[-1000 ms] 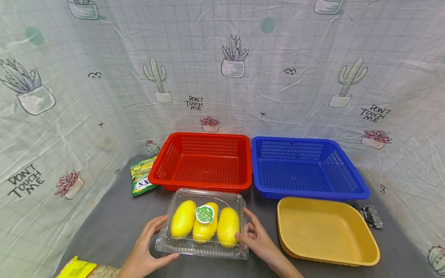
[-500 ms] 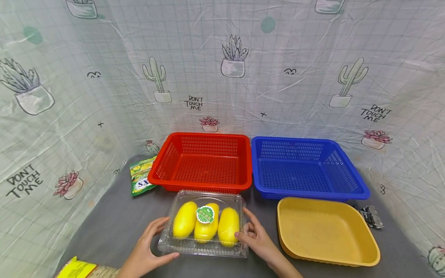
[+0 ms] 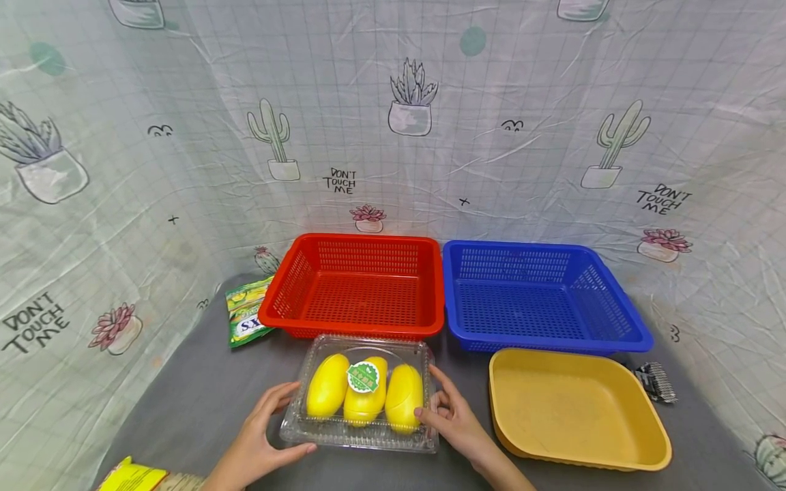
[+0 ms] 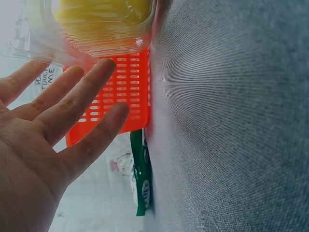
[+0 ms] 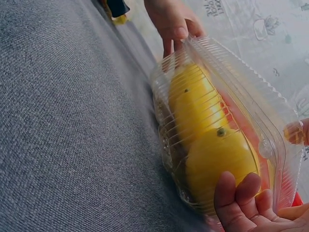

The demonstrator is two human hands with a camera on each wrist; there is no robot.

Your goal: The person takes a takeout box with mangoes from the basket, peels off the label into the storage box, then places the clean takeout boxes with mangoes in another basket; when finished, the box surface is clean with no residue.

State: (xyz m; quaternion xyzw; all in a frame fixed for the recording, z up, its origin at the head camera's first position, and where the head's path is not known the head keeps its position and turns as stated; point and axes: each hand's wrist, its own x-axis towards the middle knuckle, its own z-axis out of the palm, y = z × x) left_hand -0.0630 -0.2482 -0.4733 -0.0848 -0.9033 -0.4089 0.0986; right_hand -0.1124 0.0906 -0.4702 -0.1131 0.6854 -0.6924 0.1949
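Observation:
A clear plastic clamshell box [image 3: 359,440] lies on the grey cloth before the red basket, its lid down over three yellow mangoes [image 3: 327,387] and a green-white sticker on top. My right hand [image 3: 459,426] grips the box's right end, thumb on the lid edge; the right wrist view shows its curled fingers against the box wall [image 5: 169,154]. At the left end, my left hand [image 3: 253,440] is spread, its thumb by the near corner. In the left wrist view its straight fingers [image 4: 77,101] lie beside the box; whether they touch it is unclear.
The red basket [image 3: 434,320] and blue basket [image 3: 454,327] stand side by side at the back. A yellow tray [image 3: 571,402] is on the right, with a dark packet [image 3: 658,382] behind it. A green packet [image 3: 245,317] leans left; another yellow packet [image 3: 132,475] lies near left.
The box has shifted slightly to the right, and its left end has drawn a little away from my left fingers. My right hand keeps its hold. The head view has moved slightly.

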